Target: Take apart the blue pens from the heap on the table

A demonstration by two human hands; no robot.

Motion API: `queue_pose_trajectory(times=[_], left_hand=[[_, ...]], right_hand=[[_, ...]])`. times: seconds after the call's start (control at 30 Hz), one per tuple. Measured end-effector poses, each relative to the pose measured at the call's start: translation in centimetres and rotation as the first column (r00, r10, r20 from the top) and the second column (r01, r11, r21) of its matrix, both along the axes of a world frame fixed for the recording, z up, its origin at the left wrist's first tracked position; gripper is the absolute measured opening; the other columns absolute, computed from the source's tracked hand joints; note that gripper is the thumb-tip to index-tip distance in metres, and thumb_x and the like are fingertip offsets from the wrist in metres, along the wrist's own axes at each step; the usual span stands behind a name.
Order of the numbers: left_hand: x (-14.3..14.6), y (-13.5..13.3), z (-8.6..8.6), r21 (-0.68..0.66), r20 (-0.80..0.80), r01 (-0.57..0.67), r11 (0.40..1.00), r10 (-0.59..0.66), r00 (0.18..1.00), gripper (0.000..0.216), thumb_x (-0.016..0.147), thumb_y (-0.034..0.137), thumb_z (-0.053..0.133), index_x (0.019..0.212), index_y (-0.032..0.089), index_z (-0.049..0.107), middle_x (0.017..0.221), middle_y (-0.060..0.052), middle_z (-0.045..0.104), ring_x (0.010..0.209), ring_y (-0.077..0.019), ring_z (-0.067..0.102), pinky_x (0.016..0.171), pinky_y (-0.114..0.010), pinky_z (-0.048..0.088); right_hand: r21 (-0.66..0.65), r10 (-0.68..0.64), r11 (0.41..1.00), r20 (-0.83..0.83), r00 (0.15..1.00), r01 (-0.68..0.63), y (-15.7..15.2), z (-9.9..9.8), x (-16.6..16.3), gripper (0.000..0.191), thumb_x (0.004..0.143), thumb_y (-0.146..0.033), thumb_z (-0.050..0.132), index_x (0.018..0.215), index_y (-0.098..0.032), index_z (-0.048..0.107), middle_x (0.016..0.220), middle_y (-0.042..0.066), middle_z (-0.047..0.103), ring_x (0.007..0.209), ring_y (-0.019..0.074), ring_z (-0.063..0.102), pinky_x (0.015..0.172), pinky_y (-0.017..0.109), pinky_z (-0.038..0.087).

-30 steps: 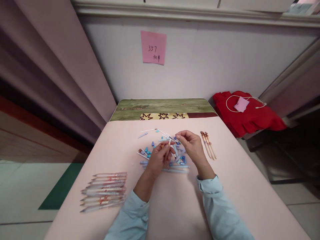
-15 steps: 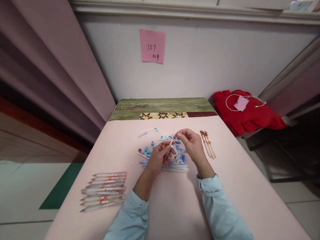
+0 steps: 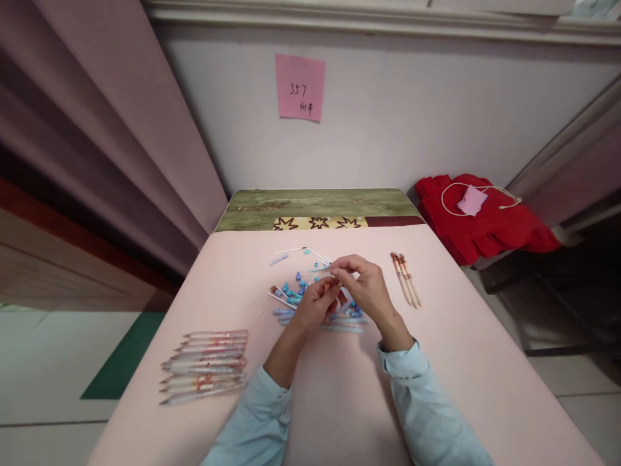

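Note:
My left hand (image 3: 313, 307) and my right hand (image 3: 366, 288) meet over a scatter of pen parts (image 3: 295, 292) in the middle of the pink table (image 3: 460, 362). Both hands are closed in a pinch on one small pen piece (image 3: 332, 282), pale with a brown end, held between their fingertips. Blue caps, thin refills and pale barrels lie under and around the hands. Light blue sleeves cover both forearms.
A row of several finished pens (image 3: 206, 366) lies at the table's left front. Three brown-topped pens (image 3: 406, 279) lie right of the hands. A green patterned cloth (image 3: 315, 207) covers the far end. A red cloth with a white cable (image 3: 480, 217) sits to the right. A pink note (image 3: 299, 87) hangs on the wall.
My right hand has moved left and closed in on my left hand, so both now pinch the same small piece. The view shifted slightly.

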State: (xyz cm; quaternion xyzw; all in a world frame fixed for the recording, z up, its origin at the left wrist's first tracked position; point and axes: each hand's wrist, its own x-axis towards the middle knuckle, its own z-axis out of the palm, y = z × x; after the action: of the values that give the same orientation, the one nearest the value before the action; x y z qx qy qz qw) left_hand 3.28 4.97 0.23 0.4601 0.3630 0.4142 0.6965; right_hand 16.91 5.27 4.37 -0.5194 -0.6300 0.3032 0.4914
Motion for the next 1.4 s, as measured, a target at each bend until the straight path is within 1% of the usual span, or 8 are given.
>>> queue_pose_trajectory(times=[0.17, 0.47, 0.7, 0.9, 1.0, 1.17, 1.4], left_hand=[[0.0, 0.0, 0.0, 0.024, -0.030, 0.006, 1.000, -0.005, 1.000, 0.036, 0.077, 0.052, 0.069, 0.079, 0.016, 0.062, 0.054, 0.003, 0.056, 0.038, -0.0058, 0.036, 0.040, -0.021, 0.023], [-0.1, 0.0, 0.0, 0.038, -0.048, -0.002, 0.999, 0.004, 0.999, 0.039, 0.077, 0.055, 0.069, 0.077, 0.016, 0.062, 0.053, 0.002, 0.055, 0.039, -0.0063, 0.037, 0.040, -0.021, 0.024], [-0.2, 0.2, -0.7, 0.072, -0.067, 0.017, 0.997, -0.012, 0.998, 0.041, 0.078, 0.056, 0.066, 0.073, 0.016, 0.059, 0.047, 0.004, 0.050, 0.038, -0.0067, 0.036, 0.039, -0.021, 0.024], [-0.2, 0.2, -0.7, 0.090, -0.079, 0.026, 0.996, -0.019, 0.997, 0.039, 0.080, 0.054, 0.065, 0.078, 0.016, 0.057, 0.051, 0.004, 0.053, 0.039, -0.0061, 0.036, 0.040, -0.020, 0.026], [-0.2, 0.2, -0.7, 0.110, -0.094, 0.038, 0.993, -0.028, 0.995, 0.037, 0.081, 0.053, 0.064, 0.078, 0.016, 0.056, 0.051, 0.005, 0.053, 0.038, -0.0059, 0.036, 0.041, -0.020, 0.026], [-0.3, 0.3, -1.1, 0.109, -0.092, 0.029, 0.994, -0.019, 0.996, 0.039, 0.081, 0.054, 0.063, 0.077, 0.017, 0.055, 0.051, 0.005, 0.052, 0.038, -0.0061, 0.036, 0.040, -0.020, 0.025], [-0.3, 0.3, -1.1, 0.122, -0.099, 0.029, 0.992, -0.017, 0.995, 0.040, 0.081, 0.056, 0.063, 0.075, 0.017, 0.054, 0.050, 0.006, 0.049, 0.040, -0.0064, 0.036, 0.041, -0.020, 0.026]], right_hand=[[-0.016, -0.006, 1.000, 0.045, 0.999, 0.006, 0.1, -0.2, 0.1, 0.012, 0.083, -0.028, 0.063, 0.082, -0.021, 0.073, 0.086, 0.004, 0.072, 0.076, 0.0173, 0.064, 0.074, 0.028, 0.049], [0.005, -0.002, 1.000, 0.108, 0.994, 0.001, 0.0, -0.1, 0.3, 0.011, 0.083, -0.025, 0.062, 0.081, -0.022, 0.072, 0.085, 0.004, 0.072, 0.079, 0.0181, 0.064, 0.076, 0.029, 0.049], [0.035, -0.002, 0.999, 0.179, 0.984, -0.004, -0.2, 0.2, 0.3, 0.010, 0.084, -0.022, 0.063, 0.081, -0.023, 0.072, 0.084, 0.002, 0.072, 0.078, 0.0175, 0.064, 0.076, 0.028, 0.048], [0.038, -0.005, 0.999, 0.217, 0.976, -0.004, -0.3, 0.3, 0.2, 0.009, 0.084, -0.020, 0.064, 0.082, -0.023, 0.072, 0.085, 0.001, 0.071, 0.078, 0.0166, 0.064, 0.076, 0.027, 0.048], [0.041, -0.009, 0.999, 0.248, 0.969, -0.001, -0.4, 0.5, 0.2, 0.009, 0.084, -0.019, 0.064, 0.082, -0.023, 0.072, 0.087, 0.001, 0.072, 0.079, 0.0168, 0.065, 0.077, 0.027, 0.048], [0.061, 0.015, 0.997, 0.322, 0.947, -0.037, -0.5, 0.9, 0.1, 0.011, 0.085, -0.019, 0.064, 0.081, -0.024, 0.072, 0.085, 0.001, 0.072, 0.081, 0.0172, 0.066, 0.077, 0.027, 0.047], [0.063, 0.003, 0.998, 0.371, 0.928, -0.029, -0.5, 0.8, 0.0, 0.011, 0.086, -0.020, 0.064, 0.082, -0.024, 0.073, 0.085, 0.000, 0.073, 0.081, 0.0168, 0.066, 0.075, 0.027, 0.046]])
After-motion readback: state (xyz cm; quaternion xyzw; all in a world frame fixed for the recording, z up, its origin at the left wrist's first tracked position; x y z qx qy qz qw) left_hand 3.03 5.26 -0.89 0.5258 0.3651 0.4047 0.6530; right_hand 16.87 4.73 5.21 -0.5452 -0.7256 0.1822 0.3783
